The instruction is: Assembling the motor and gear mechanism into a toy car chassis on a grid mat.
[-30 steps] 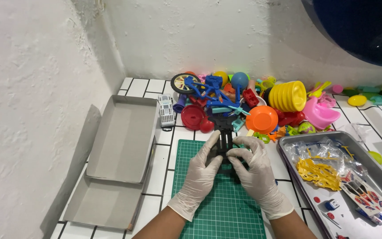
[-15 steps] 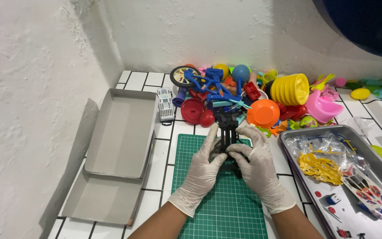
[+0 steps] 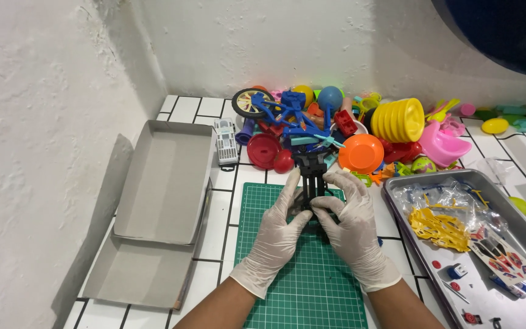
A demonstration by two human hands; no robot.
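Wall: a rough white wall [image 3: 38, 152] is filling the far left of the view.
Box: an open grey cardboard box [image 3: 165, 183] is lying on the white tiled counter [image 3: 226, 183], its flap spreading out toward the near edge.
Toy car: a small white toy car [image 3: 225, 141] is standing just beside the box's far right corner.
Mat: a green cutting mat [image 3: 312, 286] is lying in the middle, under both hands.
Left hand: the left hand [image 3: 278, 234], in a pale glove, is curling its fingers around the left side of a black plastic frame [image 3: 312, 180], thumb pressing in.
Frame: it is being held upright over the far end of the mat, between the two hands.
Right hand: the right hand [image 3: 354, 228], gloved too, is closing its fingers on the frame's right side.
Toy heap: a pile of coloured plastic toys [image 3: 336, 131] is sitting just behind the frame, with a blue toy bicycle [image 3: 275, 109], an orange plate [image 3: 361, 153] and a yellow ribbed cup [image 3: 398, 120].
Tray: a metal tray [image 3: 397, 189] is lying at the right, holding yellow parts in a clear bag [image 3: 439, 219] and small bits.
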